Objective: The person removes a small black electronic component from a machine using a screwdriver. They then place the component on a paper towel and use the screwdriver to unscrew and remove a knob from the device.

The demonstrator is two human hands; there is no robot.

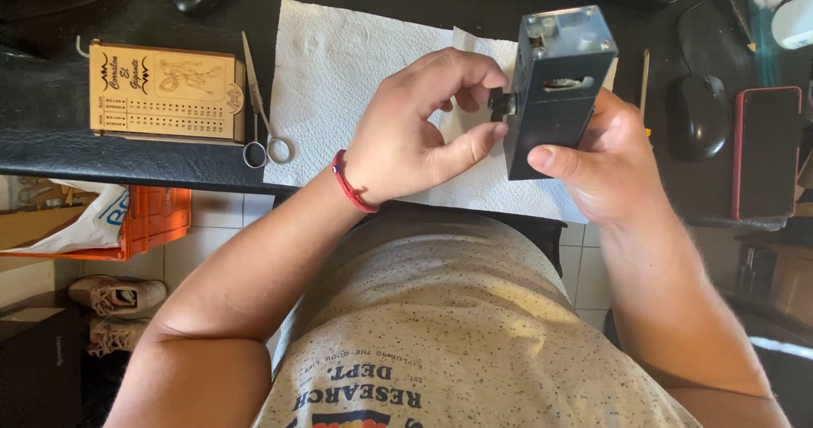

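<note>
Both hands grip: right (605, 170) clasps boxy black device (555, 89), left (415, 132) pinches its knob (501, 104).

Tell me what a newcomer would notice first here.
First, the dark box held up at centre right in the right hand, while the left hand pinches a small black knob on its side. Under them a white paper towel lies on the black desk, with scissors and a wooden board to the left.
</note>
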